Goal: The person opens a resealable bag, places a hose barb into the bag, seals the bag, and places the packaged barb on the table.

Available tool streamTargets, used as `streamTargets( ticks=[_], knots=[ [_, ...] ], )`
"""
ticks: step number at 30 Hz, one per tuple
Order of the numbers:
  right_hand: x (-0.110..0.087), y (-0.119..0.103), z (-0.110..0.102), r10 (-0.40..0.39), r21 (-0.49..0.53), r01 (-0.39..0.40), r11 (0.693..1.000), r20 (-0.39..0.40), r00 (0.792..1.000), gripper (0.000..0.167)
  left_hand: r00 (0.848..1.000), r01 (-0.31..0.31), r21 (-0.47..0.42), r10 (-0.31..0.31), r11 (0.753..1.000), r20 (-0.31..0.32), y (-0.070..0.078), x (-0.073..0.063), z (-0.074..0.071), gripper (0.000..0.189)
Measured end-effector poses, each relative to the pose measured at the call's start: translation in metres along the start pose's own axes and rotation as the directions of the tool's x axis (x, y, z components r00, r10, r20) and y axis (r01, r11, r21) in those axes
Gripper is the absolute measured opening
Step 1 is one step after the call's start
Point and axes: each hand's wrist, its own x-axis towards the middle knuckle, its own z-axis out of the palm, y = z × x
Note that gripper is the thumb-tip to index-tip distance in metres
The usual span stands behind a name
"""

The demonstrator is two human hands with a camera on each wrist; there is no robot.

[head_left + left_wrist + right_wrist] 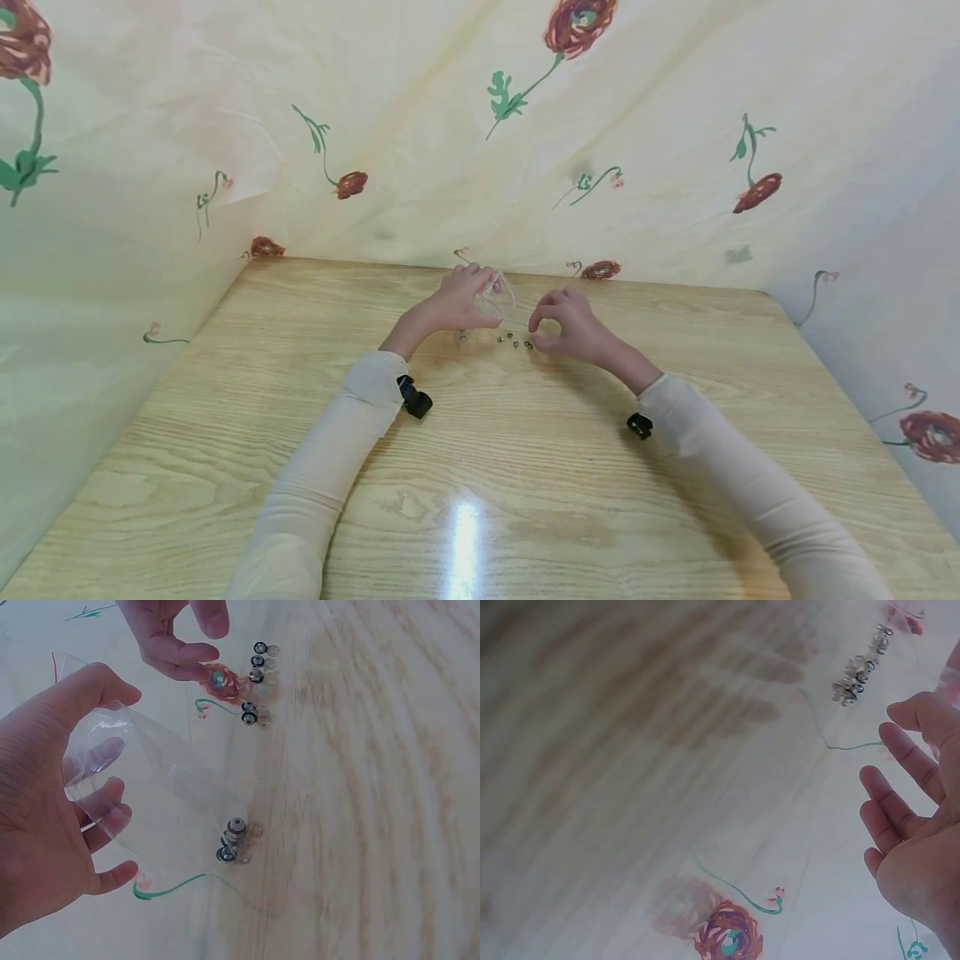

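clear plastic bag sits in the left hand, gripped between thumb and fingers, near small metal pieces on the counter; the right hand, fingers loosely bent, apparently holding nothing, would best pinch pieces singly, bag mouth spread wide.

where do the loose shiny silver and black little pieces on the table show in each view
Head: loose small silver and black shiny pieces, just below picture centre.
Left wrist: pieces, upper part, slightly right of centre.
Right wrist: pieces, upper right.
Shared landmark: the person's bare right hand.
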Motion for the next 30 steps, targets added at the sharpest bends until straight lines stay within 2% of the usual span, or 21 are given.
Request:
streamTargets(
  ticks=[8, 30],
  knots=[
    [-0.0002, 0.0036, 0.0046, -0.022, -0.035, 0.024, 0.999, 0.041, 0.999, 0.006, 1.000, 0.001, 0.000, -0.001, 1.000, 0.002, -0.0005, 0.0003, 0.0003, 0.049],
    [-0.0009, 0.0027, 0.0088, 0.014, -0.048, -0.008, 0.999, 0.128, 0.992, 0.009, 1.000, -0.009, -0.012, 0.009, 1.000, 0.010, -0.0012, -0.0003, 0.0007, 0.049]
  ],
)
